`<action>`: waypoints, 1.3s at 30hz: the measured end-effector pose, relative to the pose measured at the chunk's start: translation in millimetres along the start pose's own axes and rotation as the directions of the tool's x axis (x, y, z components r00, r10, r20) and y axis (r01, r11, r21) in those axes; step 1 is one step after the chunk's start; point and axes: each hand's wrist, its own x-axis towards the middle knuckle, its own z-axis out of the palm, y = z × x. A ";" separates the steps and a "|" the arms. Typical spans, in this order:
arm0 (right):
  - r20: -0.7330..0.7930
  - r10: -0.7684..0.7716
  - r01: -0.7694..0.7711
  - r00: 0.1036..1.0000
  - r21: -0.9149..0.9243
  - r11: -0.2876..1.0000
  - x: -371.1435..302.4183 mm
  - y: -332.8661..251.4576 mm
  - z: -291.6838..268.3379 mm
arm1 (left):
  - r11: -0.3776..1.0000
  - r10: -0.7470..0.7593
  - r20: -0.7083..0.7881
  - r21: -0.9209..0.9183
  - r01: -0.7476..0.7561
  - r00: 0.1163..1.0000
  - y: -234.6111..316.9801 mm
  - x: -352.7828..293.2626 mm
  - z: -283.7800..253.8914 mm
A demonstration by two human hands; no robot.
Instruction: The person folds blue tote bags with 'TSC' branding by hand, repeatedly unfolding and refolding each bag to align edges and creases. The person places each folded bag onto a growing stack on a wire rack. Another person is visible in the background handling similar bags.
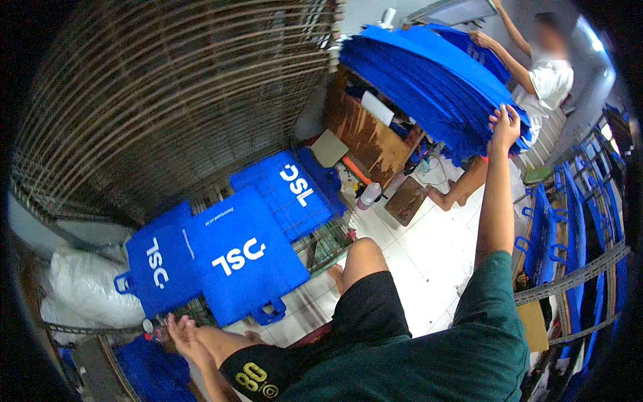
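Note:
My right hand (504, 127) reaches far out to the right, its bent fingers at the near edge of a thick stack of blue fabric sheets (429, 84). The fingers look closed on the stack's edge; how many sheets they hold I cannot make out. My left hand (186, 335) is low on the left beside my knee, fingers apart and holding nothing. Just beyond it lie blue fabric bags with white print: a middle bag (234, 231) with a cut-out handle, a left bag (164, 268) and a far bag (274, 181).
A tall rack of wire trays (181, 87) stands at left. Beyond the stack, a person in a white shirt (550, 77) has a hand on the sheets. Blue bags hang on a rack (556, 228) at right. A bottle (368, 195) and wooden stool (405, 201) stand on the tiles.

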 end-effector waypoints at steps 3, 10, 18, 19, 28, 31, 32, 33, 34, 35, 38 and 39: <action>0.046 0.235 -0.239 0.971 0.183 0.954 52.4 -7.3 -14.0 | 0.987 -0.149 0.229 0.095 0.130 0.962 37.7 -46.8 69.2; 0.239 0.506 -0.529 0.829 0.631 0.567 147.4 14.4 -30.0 | 0.955 -0.237 0.708 0.044 0.294 0.665 10.2 -156.9 137.8; 0.295 0.519 -0.568 0.803 0.642 0.515 150.1 -17.6 -49.1 | 0.961 -0.257 0.626 0.082 0.265 0.737 37.1 -141.5 126.1; 0.275 0.537 -0.567 0.798 0.646 0.511 163.7 1.9 -53.8 | 0.975 -0.222 0.624 0.119 0.190 0.749 34.8 -134.2 125.0; 0.262 0.127 -0.253 0.957 0.534 0.806 106.5 -49.1 -35.2 | 0.977 -0.171 0.820 0.072 0.199 0.547 39.9 -125.0 204.2; 0.370 0.028 -0.254 0.929 0.579 0.774 68.7 -119.8 -26.6 | 0.920 -0.237 0.881 0.068 0.386 0.409 71.6 -119.9 260.9; 0.341 0.038 -0.237 0.939 0.566 0.790 46.3 -142.0 -19.4 | 0.911 -0.258 0.896 0.101 0.400 0.362 93.3 -116.6 274.5; 0.327 -0.045 -0.155 0.944 0.561 0.813 37.0 -148.7 -21.7 | 0.845 -0.285 0.915 0.097 0.527 0.287 95.5 -111.2 291.5; 0.270 -0.035 -0.127 0.962 0.562 0.817 4.6 -169.5 -13.9 | 0.705 -0.266 0.944 0.052 0.708 0.195 108.7 -107.9 303.6; 0.209 -0.028 -0.096 0.977 0.558 0.824 -27.4 -191.5 -7.2 | 0.524 -0.213 0.970 0.016 0.851 0.113 122.3 -109.6 309.3; 0.192 -0.008 -0.102 0.981 0.551 0.828 -122.4 -229.1 1.3 | 0.337 -0.008 0.996 -0.084 0.938 0.092 133.5 -115.0 298.7; 0.146 -0.028 -0.035 0.989 0.412 0.911 -148.6 -238.2 3.5 | 0.276 0.017 0.992 -0.125 0.953 0.125 135.1 -111.6 290.2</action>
